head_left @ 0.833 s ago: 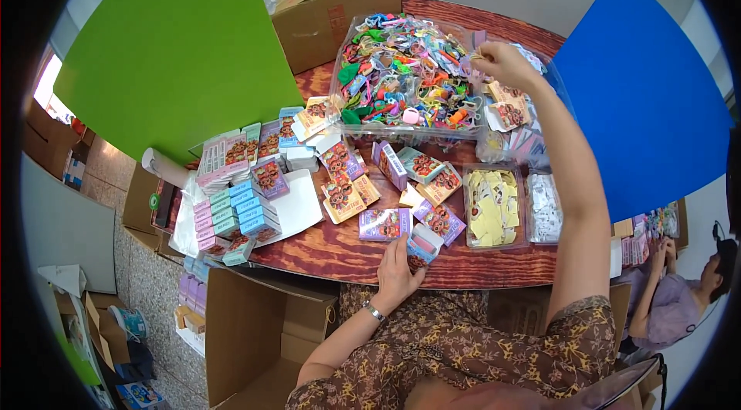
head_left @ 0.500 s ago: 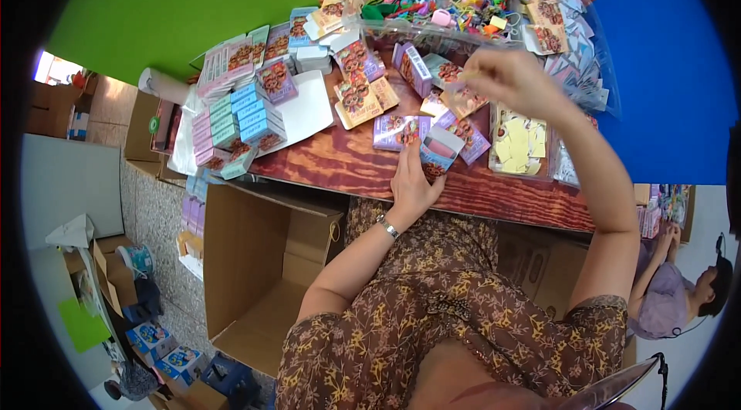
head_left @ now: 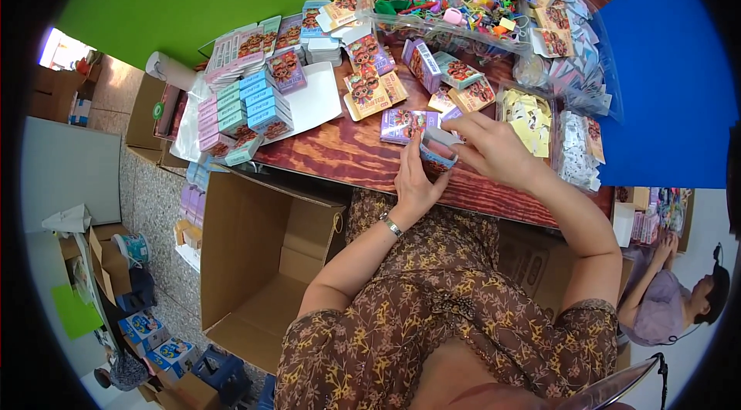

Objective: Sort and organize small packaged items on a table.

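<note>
My left hand (head_left: 417, 184) grips a small blue printed carton (head_left: 438, 159) upright at the table's front edge. Its top is open, the pale flap (head_left: 441, 137) standing up. Over that opening, my right hand (head_left: 494, 149) has its thumb and fingers pinched together at the flap's right side; whatever they hold is hidden. A flat purple carton (head_left: 403, 123) lies just behind the left hand. Beyond it are a standing purple carton (head_left: 421, 66) and several orange and green ones. To the right, a clear tray (head_left: 503, 105) contains yellow paper slips (head_left: 529, 130).
A clear bin (head_left: 440, 33) heaped with colourful trinkets occupies the back. White packets (head_left: 579, 155) lie at the right, near a blue panel (head_left: 664, 86). Stacked cartons (head_left: 262, 109) fill the left, before a green panel (head_left: 193, 1). Below stands an open cardboard box (head_left: 243, 255); another person (head_left: 668, 302) is far right.
My right hand has come down and toward me from above the cartons to the blue carton's opening. The left hand keeps its grip on the carton. The view has shifted slightly.
</note>
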A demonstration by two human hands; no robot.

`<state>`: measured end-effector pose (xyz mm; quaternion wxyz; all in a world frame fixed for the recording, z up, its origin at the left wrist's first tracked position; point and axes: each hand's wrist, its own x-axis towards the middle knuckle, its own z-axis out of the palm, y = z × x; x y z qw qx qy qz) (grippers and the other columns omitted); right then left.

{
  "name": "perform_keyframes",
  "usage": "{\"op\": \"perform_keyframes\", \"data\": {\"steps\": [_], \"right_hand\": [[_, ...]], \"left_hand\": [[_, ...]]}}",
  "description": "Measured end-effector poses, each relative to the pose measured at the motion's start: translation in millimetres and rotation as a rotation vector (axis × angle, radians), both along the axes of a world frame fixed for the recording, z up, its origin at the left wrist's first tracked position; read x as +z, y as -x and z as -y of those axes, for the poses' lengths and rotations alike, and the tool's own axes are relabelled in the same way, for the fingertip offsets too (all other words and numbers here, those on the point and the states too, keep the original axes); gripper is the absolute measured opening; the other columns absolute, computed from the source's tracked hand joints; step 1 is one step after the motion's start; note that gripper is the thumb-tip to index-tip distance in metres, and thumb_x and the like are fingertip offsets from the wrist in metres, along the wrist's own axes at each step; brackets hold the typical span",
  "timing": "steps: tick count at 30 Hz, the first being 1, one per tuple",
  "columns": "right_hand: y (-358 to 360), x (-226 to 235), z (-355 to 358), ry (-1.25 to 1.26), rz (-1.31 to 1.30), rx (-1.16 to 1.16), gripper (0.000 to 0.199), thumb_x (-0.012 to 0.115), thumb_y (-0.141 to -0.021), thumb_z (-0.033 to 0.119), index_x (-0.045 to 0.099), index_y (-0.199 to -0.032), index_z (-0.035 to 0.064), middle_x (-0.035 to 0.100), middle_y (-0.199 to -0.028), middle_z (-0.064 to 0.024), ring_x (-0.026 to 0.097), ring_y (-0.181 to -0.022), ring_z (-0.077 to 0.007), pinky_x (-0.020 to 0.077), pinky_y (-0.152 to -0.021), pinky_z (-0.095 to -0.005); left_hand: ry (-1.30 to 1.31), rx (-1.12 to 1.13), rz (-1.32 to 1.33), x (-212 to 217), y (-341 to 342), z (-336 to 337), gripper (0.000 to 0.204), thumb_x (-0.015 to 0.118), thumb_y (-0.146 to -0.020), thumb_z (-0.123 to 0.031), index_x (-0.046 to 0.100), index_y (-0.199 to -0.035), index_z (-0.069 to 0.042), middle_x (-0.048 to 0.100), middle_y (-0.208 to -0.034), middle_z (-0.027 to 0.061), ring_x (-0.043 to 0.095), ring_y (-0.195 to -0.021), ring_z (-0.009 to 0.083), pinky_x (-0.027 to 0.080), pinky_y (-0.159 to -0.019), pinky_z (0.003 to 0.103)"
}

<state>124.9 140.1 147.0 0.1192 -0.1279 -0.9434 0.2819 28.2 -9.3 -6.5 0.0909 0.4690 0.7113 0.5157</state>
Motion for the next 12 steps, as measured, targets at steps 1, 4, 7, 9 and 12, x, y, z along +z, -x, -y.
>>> {"op": "perform_keyframes", "data": {"steps": [1, 4, 7, 9, 12], "right_hand": [[-7, -1, 0, -0.058, -0.059, 0.016, 0.023, 0.074, -0.088, 0.014, 0.068, -0.109, 0.0071, 0.068, -0.101, -0.0136, 0.070, -0.083, -0.0337, 0.0570, -0.070, -0.0439], [-30, -25, 9, -0.165, -0.153, -0.026, 0.029, 0.078, -0.085, 0.010, 0.068, -0.112, 0.0069, 0.067, -0.105, -0.0129, 0.070, -0.084, -0.0299, 0.0580, -0.070, -0.0399], [-43, -65, 29, -0.213, -0.214, -0.113, 0.036, 0.079, -0.084, 0.011, 0.069, -0.118, 0.0081, 0.067, -0.107, -0.0123, 0.071, -0.088, -0.0296, 0.0583, -0.071, -0.0391], [-46, -86, 35, -0.226, -0.265, -0.138, 0.048, 0.079, -0.083, 0.011, 0.067, -0.130, 0.0112, 0.066, -0.113, -0.0134, 0.071, -0.091, -0.0302, 0.0588, -0.074, -0.0381], [-49, -108, 40, -0.216, -0.240, -0.181, 0.042, 0.078, -0.085, 0.013, 0.069, -0.127, 0.0115, 0.066, -0.113, -0.0130, 0.071, -0.095, -0.0292, 0.0590, -0.075, -0.0375]], "left_hand": [[-0.030, 0.010, -0.029, 2, 1, 0, 0.107, 0.088, -0.073, -0.014, 0.022, -0.155, 0.003, 0.045, -0.143, 0.0288, 0.051, -0.128, 0.0445, 0.049, -0.102, 0.047], [-0.081, 0.014, -0.059, 2, 1, 0, 0.111, 0.090, -0.072, -0.014, 0.019, -0.155, 0.004, 0.044, -0.144, 0.0294, 0.051, -0.128, 0.0451, 0.049, -0.103, 0.048], [-0.101, -0.017, -0.085, -4, 1, -1, 0.112, 0.089, -0.072, -0.013, 0.018, -0.157, 0.002, 0.042, -0.147, 0.0296, 0.050, -0.129, 0.0458, 0.049, -0.103, 0.049], [-0.093, -0.044, -0.108, -9, 1, 1, 0.112, 0.090, -0.072, -0.013, 0.019, -0.156, 0.001, 0.040, -0.148, 0.0294, 0.050, -0.129, 0.0453, 0.049, -0.102, 0.049], [0.000, -0.070, -0.112, -18, 2, 6, 0.111, 0.090, -0.071, -0.014, 0.021, -0.158, -0.005, 0.029, -0.159, 0.0246, 0.049, -0.132, 0.0425, 0.049, -0.104, 0.047]]}}
